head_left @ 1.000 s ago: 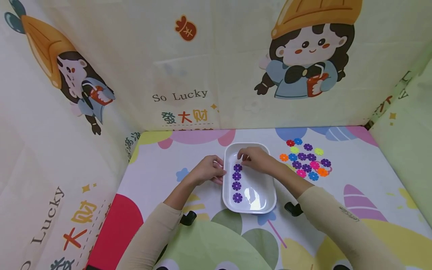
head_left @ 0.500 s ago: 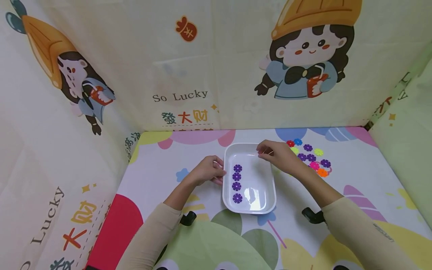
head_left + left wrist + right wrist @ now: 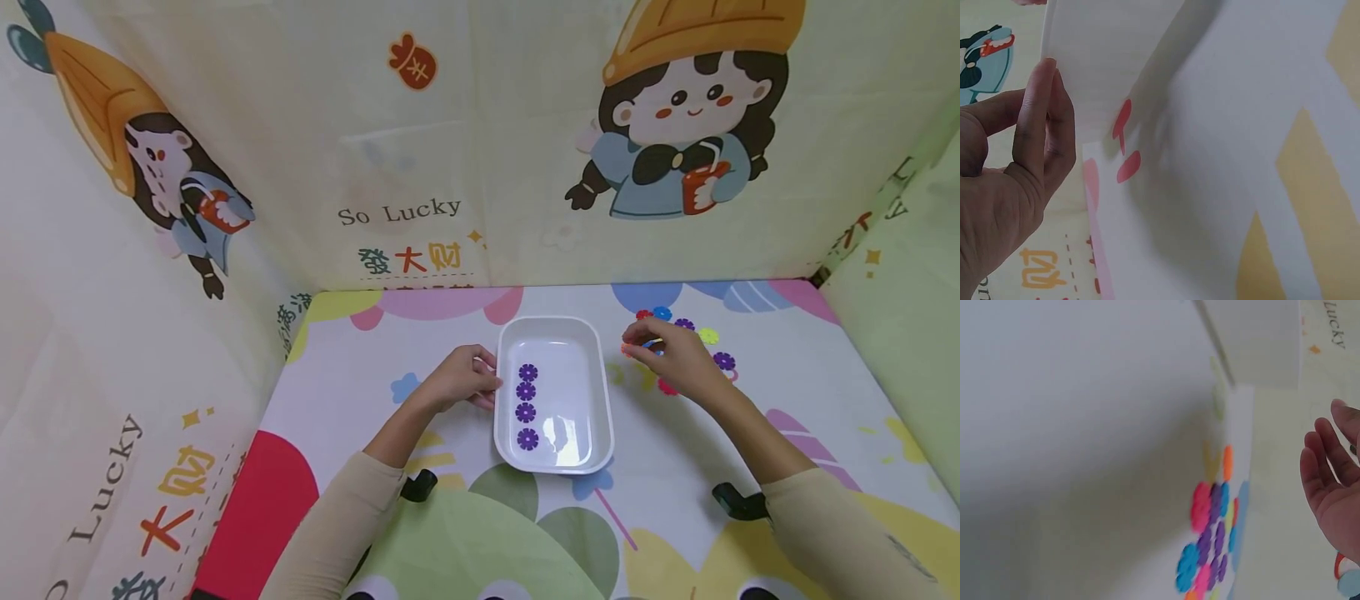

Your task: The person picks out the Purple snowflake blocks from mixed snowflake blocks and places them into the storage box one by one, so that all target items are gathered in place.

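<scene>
A white rectangular tray (image 3: 585, 400) lies on the patterned tabletop. Along its left side runs a column of several purple flower-shaped plastic discs (image 3: 526, 412). At the tray's left rim my left hand (image 3: 463, 379) holds the edge with thumb and fingers; in the left wrist view, its fingertips (image 3: 1047, 69) touch the tray's corner. My right hand (image 3: 678, 358) hovers over the loose multicoloured discs (image 3: 723, 362) right of the tray and hides many of them. Seen from the right wrist, this hand (image 3: 1338, 487) has loosely bent fingers, thumb apart, and nothing between them.
Fabric walls (image 3: 525, 167) with cartoon prints rise behind the table and on both sides. A black wrist strap mount (image 3: 738, 502) sits below the right hand, another mount (image 3: 418, 485) below the left. White tabletop (image 3: 645, 433) lies between tray and right forearm.
My right hand has left the inside of the tray and moved right to the loose disc pile. The left hand and the purple column have stayed in place.
</scene>
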A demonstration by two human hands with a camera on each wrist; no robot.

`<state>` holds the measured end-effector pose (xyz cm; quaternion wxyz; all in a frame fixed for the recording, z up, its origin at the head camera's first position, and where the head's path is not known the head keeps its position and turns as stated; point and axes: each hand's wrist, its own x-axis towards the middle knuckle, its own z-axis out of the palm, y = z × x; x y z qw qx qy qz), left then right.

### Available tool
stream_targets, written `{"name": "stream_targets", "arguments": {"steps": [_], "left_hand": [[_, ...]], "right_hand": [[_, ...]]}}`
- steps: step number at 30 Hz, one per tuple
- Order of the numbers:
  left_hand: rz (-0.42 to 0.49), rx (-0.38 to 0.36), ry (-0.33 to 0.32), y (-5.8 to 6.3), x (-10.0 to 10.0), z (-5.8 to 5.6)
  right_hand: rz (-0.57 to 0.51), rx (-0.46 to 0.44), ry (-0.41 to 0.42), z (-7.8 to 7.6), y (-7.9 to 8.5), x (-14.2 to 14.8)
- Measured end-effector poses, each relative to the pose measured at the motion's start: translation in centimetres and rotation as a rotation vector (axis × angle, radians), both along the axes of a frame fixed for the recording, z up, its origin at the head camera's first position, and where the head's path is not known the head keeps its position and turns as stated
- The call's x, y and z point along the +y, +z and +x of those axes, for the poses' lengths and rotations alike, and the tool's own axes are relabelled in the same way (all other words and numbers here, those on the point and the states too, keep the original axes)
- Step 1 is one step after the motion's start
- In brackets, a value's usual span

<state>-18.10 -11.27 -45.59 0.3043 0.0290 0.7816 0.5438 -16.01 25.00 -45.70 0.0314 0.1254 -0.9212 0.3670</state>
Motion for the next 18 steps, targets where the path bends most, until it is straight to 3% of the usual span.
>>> {"name": "stream_targets", "arguments": {"steps": [9,18], "left_hand": [[0.004,0.003,-0.004,0.0,0.1,0.1],[0.0,0.009,-0.001,-0.1,0.0,0.0]], "right_hand": [[0.107,-0.106,-0.054,1.0,-1.6,3.4],[0.193,-0.157,-0.059,0.5,-2.4,4.7]]}}
